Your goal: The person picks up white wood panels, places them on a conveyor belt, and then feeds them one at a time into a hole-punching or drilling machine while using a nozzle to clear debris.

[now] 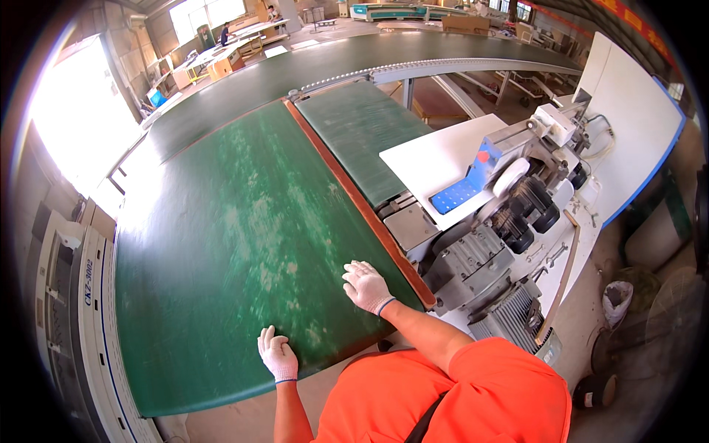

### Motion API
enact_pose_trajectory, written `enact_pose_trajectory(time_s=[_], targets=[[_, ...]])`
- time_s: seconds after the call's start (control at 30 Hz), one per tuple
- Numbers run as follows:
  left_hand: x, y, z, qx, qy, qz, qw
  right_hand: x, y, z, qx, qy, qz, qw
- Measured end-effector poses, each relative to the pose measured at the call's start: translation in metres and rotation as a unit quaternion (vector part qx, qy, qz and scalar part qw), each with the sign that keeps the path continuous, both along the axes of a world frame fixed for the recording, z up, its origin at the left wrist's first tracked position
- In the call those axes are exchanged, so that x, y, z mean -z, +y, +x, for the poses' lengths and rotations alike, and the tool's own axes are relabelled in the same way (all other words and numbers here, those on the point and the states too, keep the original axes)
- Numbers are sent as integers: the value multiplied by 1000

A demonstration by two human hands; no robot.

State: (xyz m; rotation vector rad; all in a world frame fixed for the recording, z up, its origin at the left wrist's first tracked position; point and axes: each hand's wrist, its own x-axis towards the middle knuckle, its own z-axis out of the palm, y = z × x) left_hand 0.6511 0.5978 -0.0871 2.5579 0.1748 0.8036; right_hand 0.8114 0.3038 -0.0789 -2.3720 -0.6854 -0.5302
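A wide green conveyor belt (pixel 199 266), scuffed pale along its middle, stretches out before me. My left hand (pixel 278 357), in a white knit glove with a blue cuff, is at the belt's near edge. Its fingers are loosely bent and apart, with nothing seen in them. Gloved the same way, my right hand (pixel 365 286) rests on or just over the belt farther right, palm down, fingers stretched out. Close beside it runs a reddish-brown rail (pixel 354 198) along the belt's right side. Whether either palm presses on the belt cannot be told.
Right of the rail stands a machine with motors (pixel 521 210), a white panel (pixel 436 155) and a blue perforated plate (pixel 453 196). A wooden strip (pixel 560 273) and wrenches lie there. A white machine frame (pixel 92 317) borders the left. Another belt (pixel 354 55) crosses beyond; people are far off.
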Motion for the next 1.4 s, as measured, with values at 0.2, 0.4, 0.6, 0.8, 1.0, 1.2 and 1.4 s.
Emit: enact_pose_trajectory(time_s=[0.2,0.4,0.6,0.8,1.0,1.2,1.4], targets=[[-1,-4,-2,-5,-2,4,1000,3,-4,13,-5,10,0,1000],[3,-9,-5,-23,2,4,1000,-6,-15,41,-24,60,14,998],[0,-18,-13,-49,9,7,999,-36,-47,92,-6,39,72,997],[3,-31,-19,-85,23,30,996,-12,-79,166,45,87,-150,984],[6,-50,-33,-117,57,54,990,-6,-50,230,25,100,-152,983],[-1,-93,-59,-151,69,28,986,-13,0,285,9,125,-183,975],[-2,-138,-102,-184,71,-129,972,-18,48,334,-3,105,-221,970]])
